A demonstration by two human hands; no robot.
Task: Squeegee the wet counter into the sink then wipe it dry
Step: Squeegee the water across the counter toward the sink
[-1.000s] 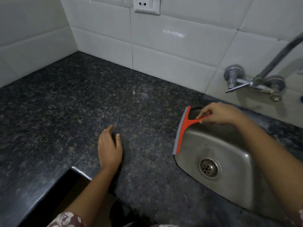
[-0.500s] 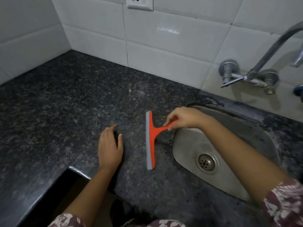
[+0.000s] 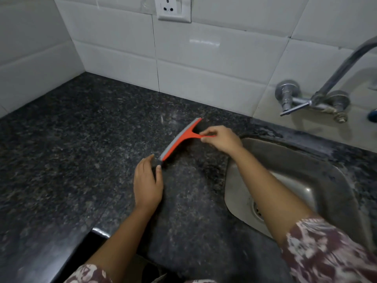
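Two fingers (image 3: pixel 204 133) pinching squeegee (image 3: pixel 182 138) handle, blade on counter (image 3: pixel 81 139)

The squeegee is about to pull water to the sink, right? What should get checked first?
1. Grip: the right hand pinches the handle of the squeegee. Ok.
2. Blade on the counter: it lies slanted on the dark stone, but whether the whole edge touches cannot be told.
3. Path to the sink: nothing lies between blade and basin. Ok.
4. Left hand: flat on the counter, its fingertips right beside the blade's near end. Not ok; it should shift away first.
5. Water left on the counter: the speckled stone hides it. Cannot tell.
6. Drying cloth: none in view. Not ok.
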